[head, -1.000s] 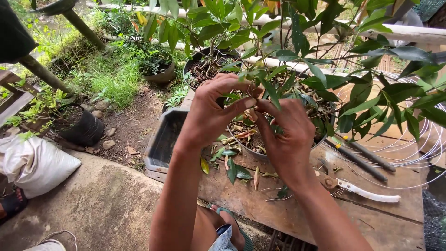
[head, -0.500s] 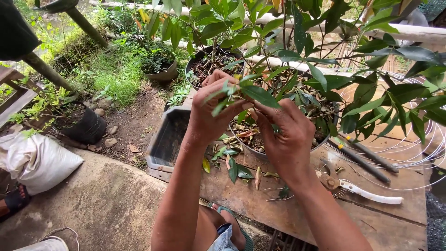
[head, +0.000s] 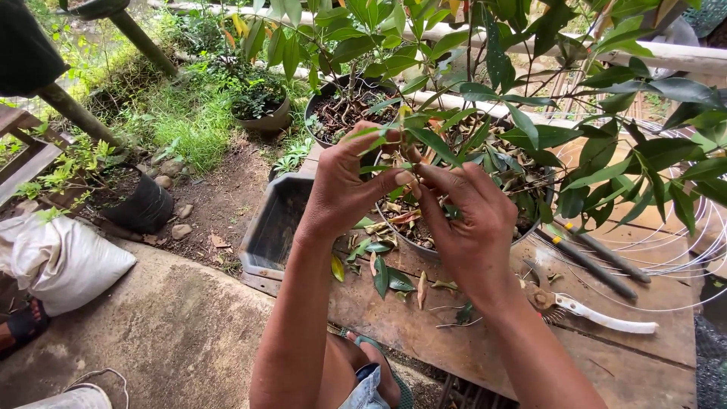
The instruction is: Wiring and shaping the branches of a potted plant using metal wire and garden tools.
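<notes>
My left hand point(head: 344, 189) and my right hand point(head: 469, 220) meet in front of a leafy potted plant point(head: 485, 113), fingertips together on a thin twig with green leaves. The left fingers pinch the twig from the left; the right fingers press against it from the right. The plant grows in a round dark pot point(head: 413, 235) with dry leaves on its soil, standing on a wooden table point(head: 628, 356). Cut green and yellow leaves point(head: 386, 276) lie scattered on the wood below my hands.
White-handled pruning shears point(head: 598, 310) and a dark-handled tool point(head: 598, 261) lie right of the pot, beside coiled wire point(head: 693, 250). A grey rectangular tub point(head: 273, 227) sits left of the table. Other pots point(head: 265, 110), a white sack point(head: 64, 257) and a black grow bag point(head: 140, 201) stand on the ground.
Both hands have shifted slightly up along the twig, and the leaves between the fingers have been bent and rearranged. The view has tilted a little.
</notes>
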